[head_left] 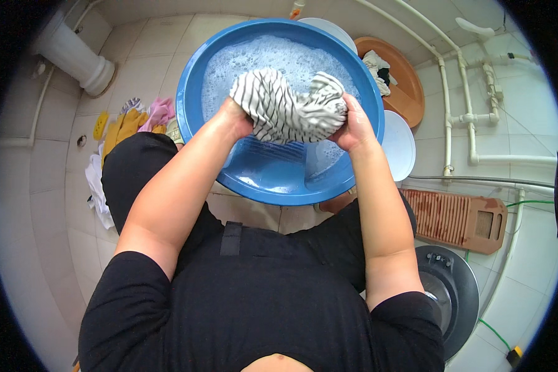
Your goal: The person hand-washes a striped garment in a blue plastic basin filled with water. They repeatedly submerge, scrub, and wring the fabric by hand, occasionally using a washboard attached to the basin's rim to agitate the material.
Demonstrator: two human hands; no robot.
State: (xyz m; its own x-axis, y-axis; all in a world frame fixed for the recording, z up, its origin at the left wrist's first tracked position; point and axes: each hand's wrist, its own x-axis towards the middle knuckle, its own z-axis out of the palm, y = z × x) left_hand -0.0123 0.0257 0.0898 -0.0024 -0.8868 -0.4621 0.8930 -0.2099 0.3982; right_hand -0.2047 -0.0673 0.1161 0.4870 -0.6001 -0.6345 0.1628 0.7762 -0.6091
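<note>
A black-and-white striped garment (279, 108), bunched up, is held between my two hands over a big blue washtub (188, 111). My left hand (237, 118) grips its left end, the fingers mostly hidden by the cloth. At the other end, my right hand (355, 127) is closed on a gathered part, thumb in sight. Soapy water (229, 59) thick with suds lies in the tub under and beyond the cloth. The tub's near side has a ridged washboard surface (273, 152), partly below my wrists.
Mixed clothes (121, 133) lie heaped on the floor at left. An orange-brown basin (409, 80) with clothes stands at the far right, near white basins (398, 146). A brown washboard (456, 217) and white pipes (471, 118) are at right, by a dark round appliance (462, 297).
</note>
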